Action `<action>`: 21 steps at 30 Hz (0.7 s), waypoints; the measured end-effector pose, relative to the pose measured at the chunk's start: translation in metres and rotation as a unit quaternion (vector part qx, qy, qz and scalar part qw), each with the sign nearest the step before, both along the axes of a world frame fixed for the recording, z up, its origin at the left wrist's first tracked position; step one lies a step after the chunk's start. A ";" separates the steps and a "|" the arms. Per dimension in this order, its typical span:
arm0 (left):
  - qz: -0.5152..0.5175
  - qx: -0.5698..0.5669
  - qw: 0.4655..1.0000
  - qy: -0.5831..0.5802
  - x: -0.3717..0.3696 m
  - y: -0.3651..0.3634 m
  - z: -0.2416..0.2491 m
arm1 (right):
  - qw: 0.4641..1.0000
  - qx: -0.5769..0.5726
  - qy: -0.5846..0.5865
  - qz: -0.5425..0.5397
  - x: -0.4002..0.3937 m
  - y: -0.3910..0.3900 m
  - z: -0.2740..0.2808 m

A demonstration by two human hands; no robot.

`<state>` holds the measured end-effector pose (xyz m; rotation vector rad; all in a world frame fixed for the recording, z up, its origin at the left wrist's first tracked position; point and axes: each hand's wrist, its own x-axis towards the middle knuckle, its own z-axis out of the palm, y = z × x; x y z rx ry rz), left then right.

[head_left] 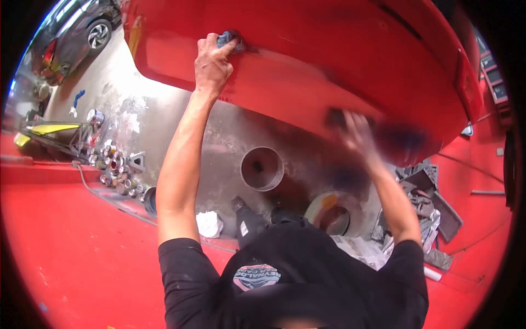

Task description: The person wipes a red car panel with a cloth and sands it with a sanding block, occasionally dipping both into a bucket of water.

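A large glossy red car body panel (307, 49) fills the upper part of the head view, with a duller, paler band along its lower side. My left hand (213, 63) is closed around a crumpled blue-grey cloth (230, 41) and presses it to the panel. Further right, my right hand (359, 134) is smeared by motion. Its fingers lie over a dark block-like pad (335, 117) against the panel's lower part. The pad's exact kind is too blurred to make out.
Below the panel stands an open round bucket (263, 169), near a second round container (334, 215). Several cans (115, 164) cluster at left by a metal stand (66, 137). A dark car (76, 38) is parked at upper left. Newspaper (361, 251) and scrap parts (422, 192) lie at right.
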<state>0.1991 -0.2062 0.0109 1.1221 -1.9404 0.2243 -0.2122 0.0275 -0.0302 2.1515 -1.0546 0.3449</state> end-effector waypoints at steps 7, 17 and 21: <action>-0.029 0.027 0.999 -0.016 -0.008 0.007 0.008 | 0.998 -0.041 0.013 0.039 0.093 -0.080 0.047; -0.048 0.078 0.988 -0.122 -0.061 0.038 0.037 | 0.997 -0.047 0.042 0.038 0.033 -0.048 0.057; -0.095 0.042 0.991 -0.089 -0.094 0.054 0.050 | 0.999 -0.030 -0.018 0.016 0.008 -0.020 0.040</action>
